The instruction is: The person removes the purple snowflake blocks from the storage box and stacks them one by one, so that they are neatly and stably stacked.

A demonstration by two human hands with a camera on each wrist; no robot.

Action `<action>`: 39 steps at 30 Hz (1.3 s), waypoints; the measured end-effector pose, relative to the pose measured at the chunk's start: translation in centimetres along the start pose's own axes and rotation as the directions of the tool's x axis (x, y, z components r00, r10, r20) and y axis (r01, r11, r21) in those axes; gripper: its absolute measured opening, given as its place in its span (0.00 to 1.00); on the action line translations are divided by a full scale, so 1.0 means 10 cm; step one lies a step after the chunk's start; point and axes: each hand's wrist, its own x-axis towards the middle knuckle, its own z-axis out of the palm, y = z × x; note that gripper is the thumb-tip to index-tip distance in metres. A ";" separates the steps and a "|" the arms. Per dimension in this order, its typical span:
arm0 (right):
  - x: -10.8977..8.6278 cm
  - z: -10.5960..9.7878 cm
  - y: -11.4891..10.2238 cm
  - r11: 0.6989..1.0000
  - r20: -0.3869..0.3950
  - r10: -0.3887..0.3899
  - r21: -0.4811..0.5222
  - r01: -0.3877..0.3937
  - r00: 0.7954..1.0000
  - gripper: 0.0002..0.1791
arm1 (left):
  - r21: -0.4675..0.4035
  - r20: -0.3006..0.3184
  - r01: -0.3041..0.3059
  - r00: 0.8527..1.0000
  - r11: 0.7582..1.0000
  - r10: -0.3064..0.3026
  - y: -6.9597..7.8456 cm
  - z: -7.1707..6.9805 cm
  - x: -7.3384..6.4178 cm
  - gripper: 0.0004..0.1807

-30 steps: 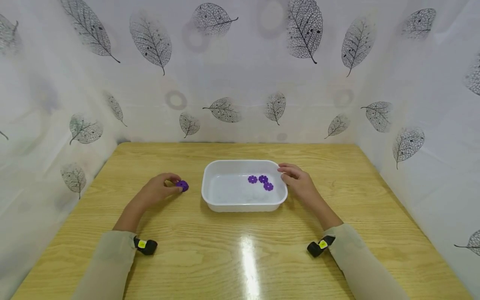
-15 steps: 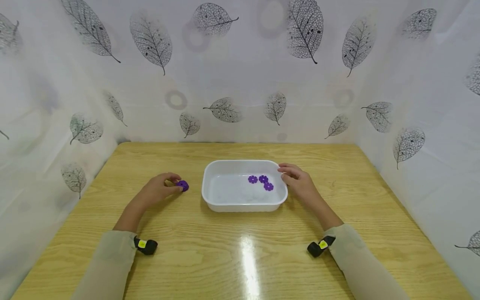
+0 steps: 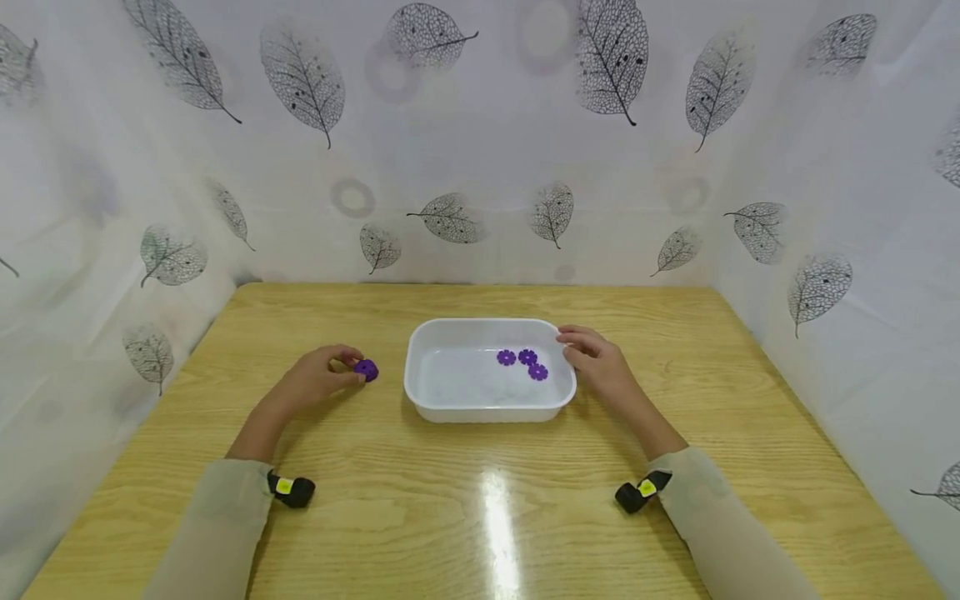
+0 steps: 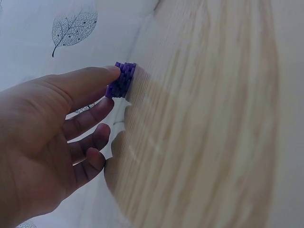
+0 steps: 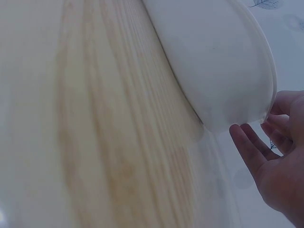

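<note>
At the left of the table, my left hand [image 3: 318,379] pinches a short stack of purple flower-shaped pieces [image 3: 366,370]. In the left wrist view, the stack [image 4: 122,80] sits between thumb and index finger, close to the tabletop, while the other fingers hang loosely bent. A white plastic basin [image 3: 487,414] stands in the middle. Several purple flower pieces [image 3: 528,357] lie flat inside it, toward its right end. My right hand [image 3: 600,371] rests against the basin's right end. The right wrist view shows its extended fingers [image 5: 249,147] touching the outer wall near the rim.
The wooden table [image 3: 420,508] reaches back to a white leaf-print curtain [image 3: 480,150], which also hangs along both sides. A stretch of bare wood separates the left hand from the basin. Black cameras [image 3: 294,492] are strapped at both wrists.
</note>
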 end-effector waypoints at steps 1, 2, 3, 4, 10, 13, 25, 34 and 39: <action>0.00 0.00 0.01 1.000 0.000 -0.002 -0.002 0.002 1.000 0.20 | 0.000 -0.001 0.000 1.000 1.000 0.000 0.00 0.00 0.00 0.26; 0.00 0.00 0.01 1.000 -0.001 -0.003 -0.002 0.003 1.000 0.19 | 0.002 -0.003 -0.003 1.000 1.000 0.003 0.00 0.00 0.00 0.26; 0.00 0.00 0.01 1.000 -0.001 -0.002 -0.002 0.002 1.000 0.19 | 0.004 -0.004 -0.004 1.000 1.000 0.005 0.00 0.01 0.00 0.26; 0.00 0.00 0.00 1.000 -0.002 -0.001 -0.001 0.001 1.000 0.19 | 0.004 -0.005 -0.006 1.000 1.000 0.006 0.01 0.01 0.01 0.26; 0.00 0.00 -0.01 1.000 -0.002 0.004 0.011 -0.004 1.000 0.20 | 0.016 -0.013 -0.005 1.000 1.000 0.005 0.01 0.01 0.01 0.26; -0.01 0.00 -0.01 1.000 -0.002 0.004 0.014 -0.004 1.000 0.20 | 0.019 -0.013 0.000 1.000 1.000 0.000 0.01 0.02 0.02 0.26; 0.00 0.00 0.01 1.000 -0.003 0.009 0.009 -0.009 1.000 0.20 | 0.016 -0.036 -0.001 0.999 1.000 0.002 0.03 -0.05 -0.01 0.30; 0.02 -0.01 0.01 1.000 -0.011 -0.015 0.015 0.015 1.000 0.19 | -0.022 -0.090 -0.048 0.995 0.999 0.046 0.20 -0.17 0.02 0.31; 0.02 -0.01 0.00 1.000 -0.005 -0.017 0.018 0.017 1.000 0.18 | -0.037 -0.078 -0.063 0.995 0.997 0.060 0.38 -0.15 0.12 0.31</action>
